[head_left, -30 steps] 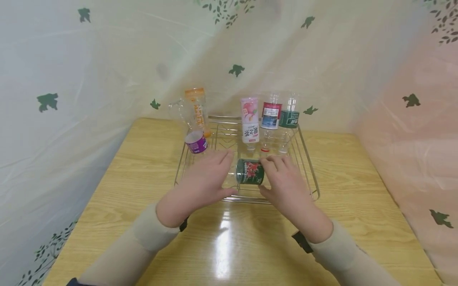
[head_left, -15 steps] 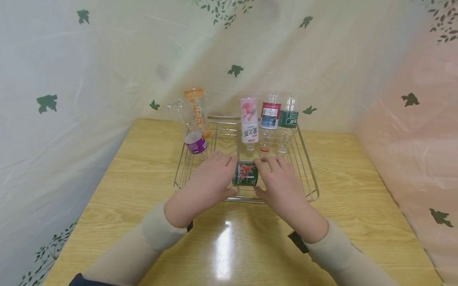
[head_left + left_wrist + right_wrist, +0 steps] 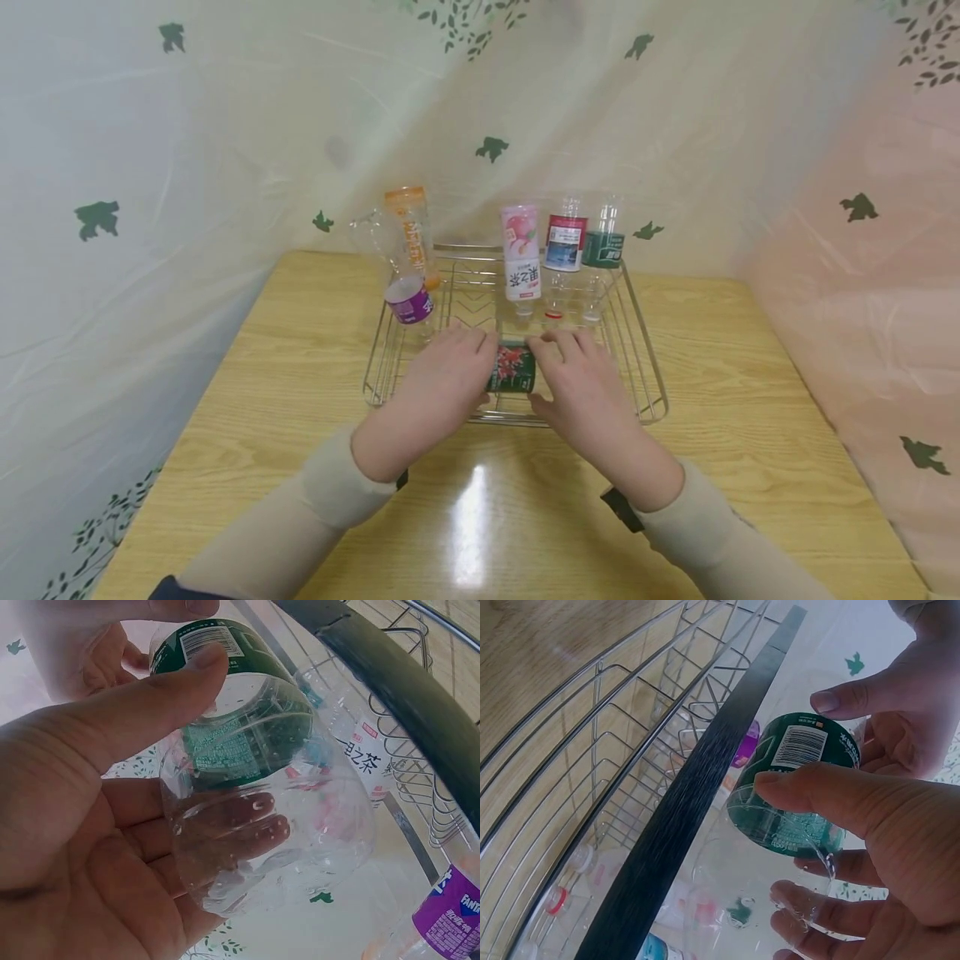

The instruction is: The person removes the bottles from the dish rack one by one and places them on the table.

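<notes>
Bottle (image 3: 514,368) between hands (image 3: 585,387), rack (image 3: 644,333) on table (image 3: 720,383)

- Held bottle (image 3: 516,368) bars the near middle.
- 3 bottles (image 3: 565,243) block the rack (image 3: 652,358), far middle and right.
- 2 others (image 3: 409,302) block far left.
- Passable gap between.

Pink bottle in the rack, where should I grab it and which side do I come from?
Probably by the upper body of the pink bottle, coming from your left. It sits neck down, so the wide base end is up, showing past the back rim of the rack in the head view. The red-labelled bottle crowds its right, while the left has more room.
</notes>
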Demonstrator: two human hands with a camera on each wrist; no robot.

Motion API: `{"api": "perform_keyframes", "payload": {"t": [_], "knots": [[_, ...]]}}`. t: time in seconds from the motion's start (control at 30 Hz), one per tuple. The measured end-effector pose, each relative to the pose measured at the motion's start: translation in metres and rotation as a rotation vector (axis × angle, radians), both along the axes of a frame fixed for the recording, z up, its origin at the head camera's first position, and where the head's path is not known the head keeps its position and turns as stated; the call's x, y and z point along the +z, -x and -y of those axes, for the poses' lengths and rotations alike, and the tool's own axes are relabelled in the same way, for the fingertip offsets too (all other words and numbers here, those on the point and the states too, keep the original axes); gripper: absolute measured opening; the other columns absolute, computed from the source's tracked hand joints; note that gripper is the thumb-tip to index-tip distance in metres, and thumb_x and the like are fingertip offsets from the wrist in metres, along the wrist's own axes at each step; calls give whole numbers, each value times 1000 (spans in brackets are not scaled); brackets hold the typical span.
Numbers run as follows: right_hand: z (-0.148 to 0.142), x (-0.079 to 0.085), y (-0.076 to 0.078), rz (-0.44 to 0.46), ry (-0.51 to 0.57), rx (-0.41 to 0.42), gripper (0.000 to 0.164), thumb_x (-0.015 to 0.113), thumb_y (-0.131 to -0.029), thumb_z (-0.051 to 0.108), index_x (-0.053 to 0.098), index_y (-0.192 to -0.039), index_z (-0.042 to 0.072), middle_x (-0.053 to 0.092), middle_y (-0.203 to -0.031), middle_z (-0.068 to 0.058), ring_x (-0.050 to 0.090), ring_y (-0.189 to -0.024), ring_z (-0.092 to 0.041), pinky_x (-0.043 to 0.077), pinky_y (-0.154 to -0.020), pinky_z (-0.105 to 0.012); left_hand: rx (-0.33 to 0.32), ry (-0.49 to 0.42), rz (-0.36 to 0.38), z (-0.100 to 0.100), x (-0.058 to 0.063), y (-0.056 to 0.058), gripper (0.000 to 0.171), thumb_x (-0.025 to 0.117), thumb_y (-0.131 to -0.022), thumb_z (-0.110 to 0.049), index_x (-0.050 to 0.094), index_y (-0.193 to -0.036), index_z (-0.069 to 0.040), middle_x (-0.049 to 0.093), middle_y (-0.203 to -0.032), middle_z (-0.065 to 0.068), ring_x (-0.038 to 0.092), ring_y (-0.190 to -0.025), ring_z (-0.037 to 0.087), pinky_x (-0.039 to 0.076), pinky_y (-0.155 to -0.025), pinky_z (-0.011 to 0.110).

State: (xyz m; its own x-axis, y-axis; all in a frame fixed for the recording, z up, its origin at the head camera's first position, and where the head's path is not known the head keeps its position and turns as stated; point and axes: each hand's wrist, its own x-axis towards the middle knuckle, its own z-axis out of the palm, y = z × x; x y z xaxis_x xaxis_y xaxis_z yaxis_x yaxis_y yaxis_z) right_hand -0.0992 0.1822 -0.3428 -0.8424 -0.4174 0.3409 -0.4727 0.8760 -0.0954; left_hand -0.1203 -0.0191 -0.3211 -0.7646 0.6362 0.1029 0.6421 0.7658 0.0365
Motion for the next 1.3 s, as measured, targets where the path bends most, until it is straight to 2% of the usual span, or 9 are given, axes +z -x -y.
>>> {"api": "perform_keyframes", "payload": {"t": [0.27, 0.47, 0.63, 0.9, 1.13, 1.3], "knots": [[0, 1, 0, 30, 20, 4, 75, 95, -71, 21, 61, -136, 5, 59, -129, -15, 51, -117, -34, 54, -84, -53, -1, -50, 22, 3, -2, -1, 79, 92, -76, -23, 54, -139, 4, 62, -130, 18, 56, -125, 32, 26, -119, 47], [-4, 0, 2, 46, 99, 30, 80, 96, -71, 25, 58, -138, 5, 57, -136, -17, 50, -123, -37, 49, -97, -56, 7, -104, 18, 8, -3, -2, 73, 91, -76, -16, 55, -135, 6, 62, -129, 20, 56, -124, 35, 28, -118, 49], [-8, 1, 5, 57, 170, 46, 91, 96, -70, 28, 52, -145, 2, 53, -142, -19, 49, -129, -39, 42, -107, -55, 37, -136, 9, 13, -6, -2, 74, 93, -74, -16, 55, -134, 6, 63, -126, 20, 57, -121, 37, 30, -117, 51], [-22, 7, 5, 183, 291, -17, 104, 92, -75, 36, 35, -157, 5, 41, -156, -18, 40, -140, -39, 37, -111, -57, 85, -163, 27, 18, -10, -2, 76, 92, -75, -17, 54, -136, 7, 62, -128, 19, 56, -122, 35, 28, -118, 49], [-38, 9, 6, 222, 349, -56, 108, 91, -77, 42, 31, -159, 7, 34, -160, -17, 32, -144, -40, 31, -114, -60, 130, -240, 27, 26, -12, -5, 78, 91, -78, -19, 51, -138, 10, 60, -129, 22, 55, -122, 37, 42, -110, 47], [-48, 9, 8, 261, 354, -100, 110, 87, -78, 51, 28, -160, 9, 32, -161, -15, 30, -146, -38, 31, -113, -61, 145, -308, -8, 32, -15, -6, 77, 91, -77, -17, 52, -138, 9, 60, -130, 22, 55, -121, 38, 43, -109, 48]]}}
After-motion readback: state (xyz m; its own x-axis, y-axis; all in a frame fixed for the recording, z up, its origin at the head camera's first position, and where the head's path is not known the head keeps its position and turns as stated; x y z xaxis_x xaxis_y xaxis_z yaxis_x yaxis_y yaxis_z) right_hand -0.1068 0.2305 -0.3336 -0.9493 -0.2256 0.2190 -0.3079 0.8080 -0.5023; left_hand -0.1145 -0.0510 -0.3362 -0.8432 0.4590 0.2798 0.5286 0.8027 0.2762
